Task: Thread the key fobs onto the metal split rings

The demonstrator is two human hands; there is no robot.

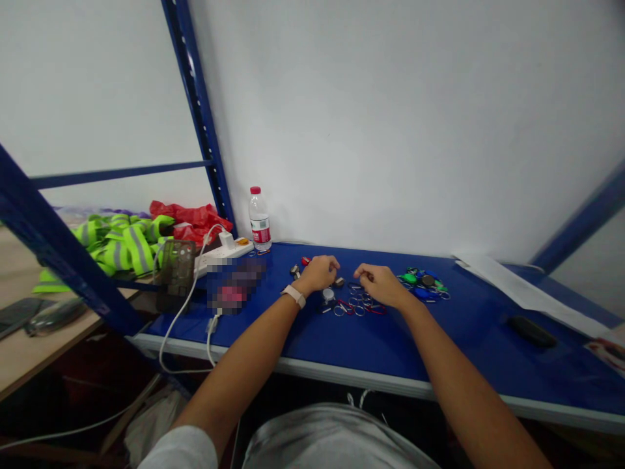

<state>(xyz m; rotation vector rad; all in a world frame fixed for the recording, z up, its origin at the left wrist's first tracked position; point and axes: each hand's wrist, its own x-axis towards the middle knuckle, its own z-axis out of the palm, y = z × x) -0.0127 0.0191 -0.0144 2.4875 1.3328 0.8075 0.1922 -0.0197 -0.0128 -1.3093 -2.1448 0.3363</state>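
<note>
My left hand (319,273) hovers over the blue tabletop with its fingers curled inward. Whatever it pinches, if anything, is too small to make out. To its right, my right hand (381,283) has thumb and forefinger drawn together, and I cannot see clearly what is between them. Below and between both hands lie several metal split rings (359,311) and red carabiner clips (375,309). A round whitish piece (328,295) sits among them. Small dark and silvery pieces (295,270) and a red piece (305,261) lie beside my left hand.
Green, blue and black round pieces with rings form a pile (424,280) right of my right hand. A water bottle (260,220) and a power strip (215,257) stand at the left. Paper (517,283) and a black case (531,331) lie rightward. A blue post (200,98) rises behind.
</note>
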